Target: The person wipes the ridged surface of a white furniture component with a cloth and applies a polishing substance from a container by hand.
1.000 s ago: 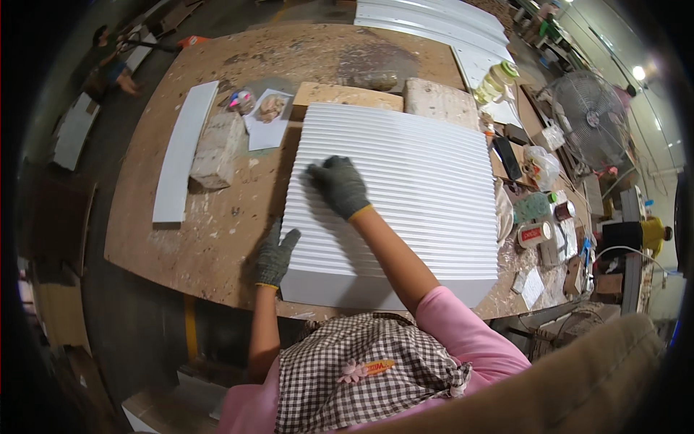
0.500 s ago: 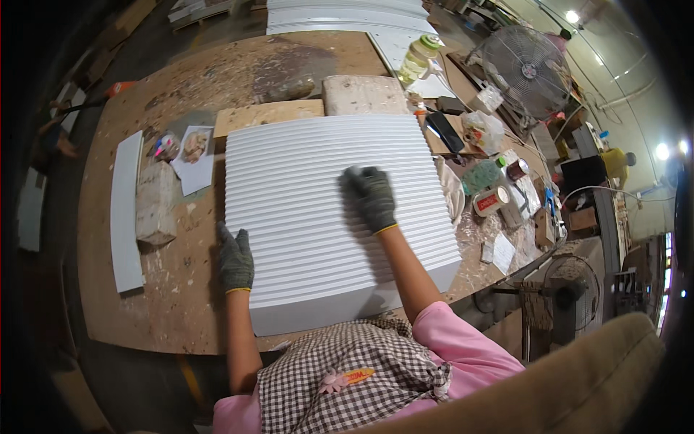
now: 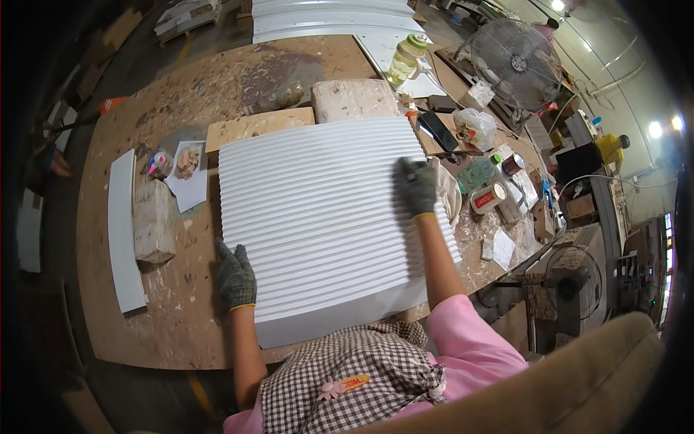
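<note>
A white panel (image 3: 311, 217) with ridges running side to side lies on the worktable in front of me, its smooth grey front side facing my apron. My left hand (image 3: 237, 277), in a grey knit glove with a yellow cuff, rests against the panel's left edge, fingers stretched out and apart. Over the panel's right part, my gloved right hand (image 3: 417, 189) is closed and pressed down on the ridges. Whatever lies under its curled fingers is hidden from this view.
Behind the panel stand a whitish block (image 3: 354, 101) and a wooden board (image 3: 260, 129). At left are another block (image 3: 153, 220) and a white strip (image 3: 124, 231). A phone (image 3: 438, 132), cup (image 3: 488, 197), bottle (image 3: 406, 60) and fan (image 3: 517, 64) occupy the right side.
My right hand has slid rightward across the ridges, from the panel's middle toward its right edge. My left hand stays at the left edge. The whole view has shifted slightly.
</note>
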{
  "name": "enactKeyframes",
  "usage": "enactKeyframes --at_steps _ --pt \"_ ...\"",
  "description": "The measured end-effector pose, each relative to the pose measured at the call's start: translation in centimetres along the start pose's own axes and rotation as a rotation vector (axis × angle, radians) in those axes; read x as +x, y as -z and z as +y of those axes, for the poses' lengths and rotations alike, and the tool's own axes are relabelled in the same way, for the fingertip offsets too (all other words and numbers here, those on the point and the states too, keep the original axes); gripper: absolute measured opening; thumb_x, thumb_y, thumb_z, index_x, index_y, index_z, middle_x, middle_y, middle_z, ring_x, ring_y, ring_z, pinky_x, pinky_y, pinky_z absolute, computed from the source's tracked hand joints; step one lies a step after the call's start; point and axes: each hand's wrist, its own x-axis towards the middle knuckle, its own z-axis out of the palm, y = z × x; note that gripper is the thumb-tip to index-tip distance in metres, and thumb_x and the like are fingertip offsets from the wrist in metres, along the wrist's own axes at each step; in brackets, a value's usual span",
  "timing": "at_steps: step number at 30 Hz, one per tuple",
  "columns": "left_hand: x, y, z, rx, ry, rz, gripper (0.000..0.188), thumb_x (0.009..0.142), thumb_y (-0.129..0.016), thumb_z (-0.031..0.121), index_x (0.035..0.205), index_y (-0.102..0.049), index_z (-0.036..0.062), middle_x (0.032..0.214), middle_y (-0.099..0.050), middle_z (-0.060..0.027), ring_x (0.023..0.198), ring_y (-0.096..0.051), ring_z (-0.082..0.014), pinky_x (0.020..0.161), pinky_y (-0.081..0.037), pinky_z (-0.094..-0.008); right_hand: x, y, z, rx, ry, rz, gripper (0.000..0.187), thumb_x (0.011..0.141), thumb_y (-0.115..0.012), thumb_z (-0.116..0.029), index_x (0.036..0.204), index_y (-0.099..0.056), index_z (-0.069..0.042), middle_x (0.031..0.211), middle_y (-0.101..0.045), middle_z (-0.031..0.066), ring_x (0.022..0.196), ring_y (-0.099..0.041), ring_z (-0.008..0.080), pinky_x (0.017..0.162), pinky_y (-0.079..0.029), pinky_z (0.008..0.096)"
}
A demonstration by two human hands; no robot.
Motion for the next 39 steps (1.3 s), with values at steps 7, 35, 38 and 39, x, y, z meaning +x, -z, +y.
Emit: enactKeyframes --at_steps 7,35,38,39 --pt "0.0 0.1 -0.1 -0.008 0.033 -0.024 0.068 0.109 -0.040 0.045 0.161 -0.025 0.0041 0.134 -0.061 -0.0322 0.115 -0.064 -0.0484 0.097 -0.053 -0.0534 5.4 0.3 0.3 0.303 -0.483 0.069 0.024 0.093 -0.077 -0.020 0.112 -0.079 -0.007 0.080 -0.073 0.0136 0.075 -0.070 0.0197 0.067 -0.056 0.0350" --pt "-0.1 0.4 0.4 0.073 0.055 -0.034 0.066 0.108 -0.042 0.046 0.158 -0.028 0.0057 0.116 -0.069 -0.0312 0.092 -0.071 -0.0464 0.076 -0.058 -0.0537 5.0 -10.6 -16.1 0.080 0.173 0.043 0.012 0.091 -0.070 -0.025 0.088 -0.074 -0.014 0.073 -0.059 0.0166 0.076 -0.056 0.0371 0.068 -0.042 0.0523" --pt "0.1 0.0 0.1 0.045 -0.002 0.031 0.067 0.107 -0.044 0.045 0.158 -0.028 0.0045 0.121 -0.067 -0.0310 0.099 -0.069 -0.0461 0.083 -0.056 -0.0544 4.1 -15.5 -26.2 0.322 0.317 0.003 0.014 0.092 -0.066 -0.021 0.101 -0.075 -0.015 0.086 -0.063 0.0147 0.086 -0.058 0.0371 0.075 -0.047 0.0488" --pt "0.1 -0.1 0.1 0.038 -0.007 0.032 0.067 0.107 -0.045 0.044 0.158 -0.028 0.0042 0.124 -0.066 -0.0314 0.103 -0.068 -0.0465 0.087 -0.056 -0.0543 4.7 -16.1 -28.1 0.326 0.437 -0.061 0.017 0.093 -0.066 -0.023 0.105 -0.077 -0.018 0.093 -0.065 0.0151 0.094 -0.060 0.0381 0.081 -0.049 0.0466"
